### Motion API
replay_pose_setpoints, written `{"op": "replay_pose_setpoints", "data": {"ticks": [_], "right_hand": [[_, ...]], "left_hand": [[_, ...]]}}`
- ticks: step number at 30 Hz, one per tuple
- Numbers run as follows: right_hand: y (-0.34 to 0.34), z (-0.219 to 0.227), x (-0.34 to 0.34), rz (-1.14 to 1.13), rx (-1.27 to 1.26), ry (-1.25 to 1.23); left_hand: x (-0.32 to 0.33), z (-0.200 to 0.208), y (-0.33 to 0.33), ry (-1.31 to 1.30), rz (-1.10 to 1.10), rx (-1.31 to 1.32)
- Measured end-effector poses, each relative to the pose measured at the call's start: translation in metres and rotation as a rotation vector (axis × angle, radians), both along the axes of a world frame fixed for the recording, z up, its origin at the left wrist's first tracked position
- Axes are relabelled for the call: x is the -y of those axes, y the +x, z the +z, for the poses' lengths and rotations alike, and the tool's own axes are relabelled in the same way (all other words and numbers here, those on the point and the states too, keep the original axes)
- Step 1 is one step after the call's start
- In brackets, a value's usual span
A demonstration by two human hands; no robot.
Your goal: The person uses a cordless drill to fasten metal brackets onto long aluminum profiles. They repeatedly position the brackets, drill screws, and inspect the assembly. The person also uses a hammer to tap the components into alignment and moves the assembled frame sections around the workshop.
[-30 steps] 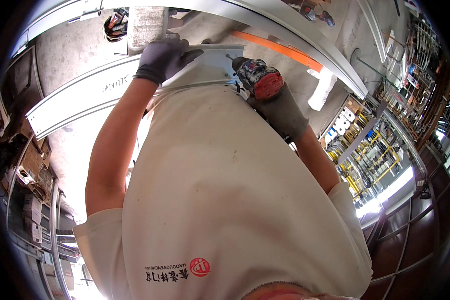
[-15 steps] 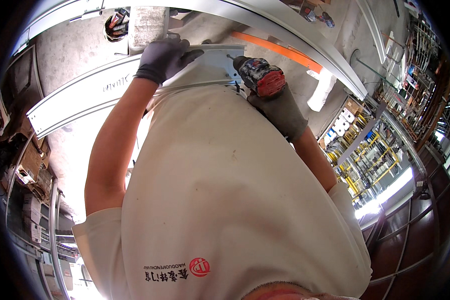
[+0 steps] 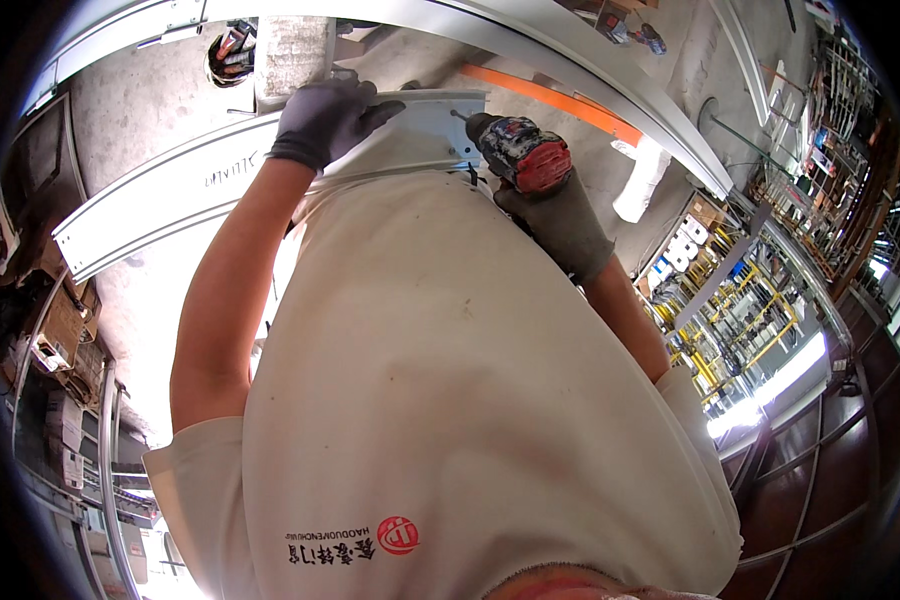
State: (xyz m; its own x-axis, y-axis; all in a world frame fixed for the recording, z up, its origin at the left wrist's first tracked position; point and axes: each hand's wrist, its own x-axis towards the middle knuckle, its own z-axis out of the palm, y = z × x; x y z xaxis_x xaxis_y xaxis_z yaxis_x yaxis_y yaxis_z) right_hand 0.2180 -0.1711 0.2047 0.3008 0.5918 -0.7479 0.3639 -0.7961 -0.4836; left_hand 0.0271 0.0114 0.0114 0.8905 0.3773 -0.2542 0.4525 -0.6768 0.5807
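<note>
A long white metal profile point(image 3: 185, 185) with dark handwriting on its face lies across in front of me, its right end near my middle. My left hand point(image 3: 327, 122), in a dark grey glove, is closed over the far edge of the profile, thumb stretched toward the right. In my gloved right hand point(image 3: 568, 228) is a cordless drill point(image 3: 530, 155), black with a red back end. Its bit points left and meets the profile's face near the right end, beside small dark holes. My fingers around the drill's handle are partly hidden.
Beyond the profile stand a white wrapped support point(image 3: 292, 60) and a round holder with tools point(image 3: 232, 55). A long white beam point(image 3: 570, 50) arches across the far side. An orange bar point(image 3: 555, 97) lies beneath it. Cardboard boxes point(image 3: 60, 340) are at left, racks of profiles point(image 3: 840, 170) at right.
Almost nothing differs. The profile and the drill have shifted very slightly in view; both hands keep their holds.
</note>
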Motion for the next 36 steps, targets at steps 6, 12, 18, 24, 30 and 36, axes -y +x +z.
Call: {"op": "replay_pose_setpoints", "data": {"ticks": [6,12,18,24,30,36], "right_hand": [[0.001,0.000,0.002,-0.046,0.017,0.003],[0.002,-0.001,0.004,-0.084,0.017,-0.020],[0.005,-0.004,0.011,-0.112,0.013,-0.050],[0.006,-0.005,0.014,-0.109,0.025,-0.007],[0.004,-0.001,0.013,-0.168,-0.008,-0.037],[0.005,-0.005,0.019,-0.106,0.020,-0.067]], "left_hand": [[-0.001,0.004,0.001,-0.001,-0.006,-0.030],[-0.001,0.002,0.001,0.001,-0.004,-0.024],[0.001,-0.002,0.000,0.008,0.003,0.004],[-0.002,0.005,0.001,-0.018,-0.003,-0.026],[-0.001,0.005,0.000,-0.020,0.021,0.012],[0.001,-0.001,0.000,0.017,0.018,0.020]]}}
